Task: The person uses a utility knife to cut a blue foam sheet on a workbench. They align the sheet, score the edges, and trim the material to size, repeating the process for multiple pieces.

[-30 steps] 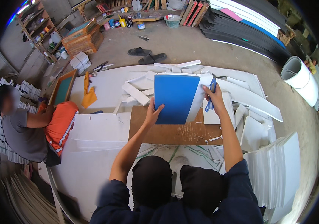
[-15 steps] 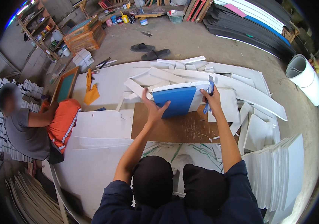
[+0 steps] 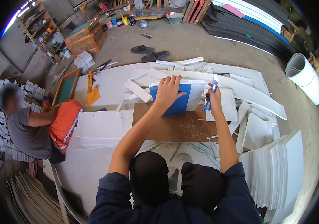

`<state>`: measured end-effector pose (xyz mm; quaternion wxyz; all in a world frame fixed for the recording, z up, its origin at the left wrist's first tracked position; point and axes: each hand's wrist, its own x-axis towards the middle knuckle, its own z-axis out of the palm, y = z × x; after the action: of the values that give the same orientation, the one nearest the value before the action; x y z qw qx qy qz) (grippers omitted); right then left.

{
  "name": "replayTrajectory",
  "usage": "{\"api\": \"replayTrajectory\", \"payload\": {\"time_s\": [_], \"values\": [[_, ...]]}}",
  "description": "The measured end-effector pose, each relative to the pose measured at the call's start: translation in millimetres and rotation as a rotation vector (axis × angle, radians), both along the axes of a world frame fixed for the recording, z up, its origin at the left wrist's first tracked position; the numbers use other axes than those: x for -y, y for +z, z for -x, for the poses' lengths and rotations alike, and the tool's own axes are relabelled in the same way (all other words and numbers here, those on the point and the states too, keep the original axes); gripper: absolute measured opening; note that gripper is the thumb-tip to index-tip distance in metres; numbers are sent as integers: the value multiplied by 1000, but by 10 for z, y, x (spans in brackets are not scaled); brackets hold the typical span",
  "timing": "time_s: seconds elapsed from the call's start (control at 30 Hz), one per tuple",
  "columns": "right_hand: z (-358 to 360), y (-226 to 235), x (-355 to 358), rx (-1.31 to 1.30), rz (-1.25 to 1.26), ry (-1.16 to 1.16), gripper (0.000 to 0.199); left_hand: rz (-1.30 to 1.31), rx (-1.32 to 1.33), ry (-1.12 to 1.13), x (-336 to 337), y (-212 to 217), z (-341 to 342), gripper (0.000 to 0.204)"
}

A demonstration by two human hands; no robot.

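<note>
A stack of blue and white sheets (image 3: pixel 176 106) stands upright on a brown board (image 3: pixel 155 128), its blue side facing me and a white strip along the right. Over the top edge, my left hand (image 3: pixel 168 91) grips the stack, thumb across the blue side and fingers behind. To the right of the stack, my right hand (image 3: pixel 214 101) is closed around a blue utility knife (image 3: pixel 214 85), whose upper end points upward. Small white scraps lie on the brown board by the stack.
White offcuts (image 3: pixel 241 87) are heaped behind and right of the board. A stack of white sheets (image 3: pixel 275 171) stands at the near right. At left sits another person (image 3: pixel 32 127) in orange trousers. Yellow gloves (image 3: pixel 92 95) and a framed screen (image 3: pixel 66 87) lie beyond. Black sandals (image 3: pixel 155 56) rest on the floor.
My left hand has moved from the stack's left edge onto its top. My right hand has come away from the stack's right edge, still holding the knife. The stack now stands lower on the board.
</note>
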<state>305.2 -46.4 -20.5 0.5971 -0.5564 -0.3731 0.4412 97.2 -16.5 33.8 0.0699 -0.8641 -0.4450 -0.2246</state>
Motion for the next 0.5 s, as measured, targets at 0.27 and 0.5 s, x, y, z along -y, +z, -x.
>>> {"api": "replayTrajectory", "payload": {"time_s": [0.27,0.5], "values": [[-12,-38,419,-254,242,65,47,-55,-19,-37,8,51,175,48],[46,91,794,-395,97,315,79,133,0,-34,10,200,245,46]]}}
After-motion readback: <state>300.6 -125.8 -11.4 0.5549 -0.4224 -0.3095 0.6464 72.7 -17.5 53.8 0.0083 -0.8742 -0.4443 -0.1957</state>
